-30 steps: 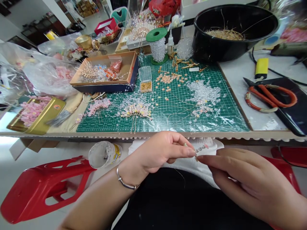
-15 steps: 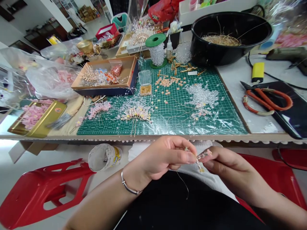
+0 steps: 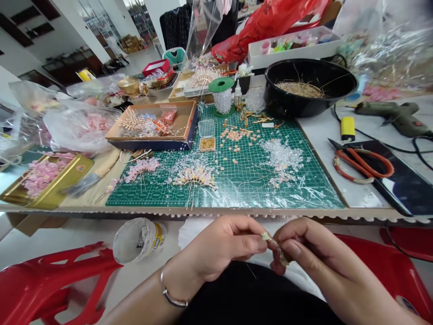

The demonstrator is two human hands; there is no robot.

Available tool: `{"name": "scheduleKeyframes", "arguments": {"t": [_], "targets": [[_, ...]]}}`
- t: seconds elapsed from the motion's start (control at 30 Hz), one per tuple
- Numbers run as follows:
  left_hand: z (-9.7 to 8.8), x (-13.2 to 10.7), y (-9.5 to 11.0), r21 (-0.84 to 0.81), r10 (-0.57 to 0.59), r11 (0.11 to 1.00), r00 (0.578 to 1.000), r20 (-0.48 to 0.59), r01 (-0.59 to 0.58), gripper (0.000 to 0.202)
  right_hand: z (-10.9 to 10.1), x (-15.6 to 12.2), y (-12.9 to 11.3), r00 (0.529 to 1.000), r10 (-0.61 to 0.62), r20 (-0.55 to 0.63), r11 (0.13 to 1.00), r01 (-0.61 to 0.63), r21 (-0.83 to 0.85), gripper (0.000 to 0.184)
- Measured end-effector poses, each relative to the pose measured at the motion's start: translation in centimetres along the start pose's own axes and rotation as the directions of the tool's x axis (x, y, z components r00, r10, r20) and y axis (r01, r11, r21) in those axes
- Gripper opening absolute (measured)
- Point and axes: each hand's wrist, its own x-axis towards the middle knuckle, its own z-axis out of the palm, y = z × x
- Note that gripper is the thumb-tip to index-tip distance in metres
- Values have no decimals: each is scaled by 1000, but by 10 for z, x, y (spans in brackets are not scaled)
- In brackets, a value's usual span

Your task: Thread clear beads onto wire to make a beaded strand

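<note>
Above my lap, in front of the table edge, I hold a small beaded wire sprig point(image 3: 269, 239) between both hands. My left hand point(image 3: 225, 246) is closed, pinching the sprig's end with a pale green flower bead between thumb and forefinger. My right hand point(image 3: 314, 253) is also closed, its thumb and fingers wrapped round the other part, so most of its beads are hidden. A thin wire point(image 3: 251, 271) trails below. On the green cutting mat point(image 3: 237, 196) ahead lie a beaded hair comb point(image 3: 194, 177), clear beads point(image 3: 282, 155) and peach flower beads point(image 3: 237, 134).
Left stand an open box point(image 3: 152, 143) of hair pieces and a gold tin point(image 3: 77, 176) of pink flowers. A bead spool point(image 3: 222, 101) and black basin point(image 3: 309, 101) are at the back. Scissors point(image 3: 363, 164) and a glue gun point(image 3: 389, 110) lie right. Red stools point(image 3: 50, 289) flank me.
The view has tilted up, so the table sits lower in it. My right hand has moved in closer to my left and its fingers now cover most of the sprig.
</note>
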Motion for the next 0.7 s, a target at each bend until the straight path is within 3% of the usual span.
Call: {"name": "scheduleKeyframes", "arguments": {"t": [0.1, 0.17, 0.23, 0.33, 0.4, 0.57, 0.7], "targets": [[-5, 1, -7, -120, -28, 992, 999, -19, 25, 34, 5, 6, -4, 968, -240, -70, 952, 221, -211, 9], [-9, -2, -9, -147, -32, 989, 999, -26, 28, 34, 6, 11, -8, 912, -408, -47, 852, 362, -379, 15], [-15, -7, -10, -167, -41, 985, 999, 27, 45, 32, 7, 17, -13, 872, -489, 12, 776, 441, -451, 25], [-26, -15, -11, -203, -63, 975, 987, 148, 92, 29, 9, 25, -27, 868, -489, 83, 759, 471, -450, 25], [-31, -20, -10, -197, -48, 977, 984, 169, 82, 27, 11, 31, -37, 885, -449, 126, 774, 455, -440, 24], [-43, -30, -1, -211, 54, 976, 999, 2, -52, 25, 22, 49, -48, 945, -275, 179, 806, 328, -492, 31], [-54, -40, 3, -192, 59, 979, 997, -56, -69, 28, 36, 60, -53, 920, -302, 249, 778, 389, -493, 40]]}}
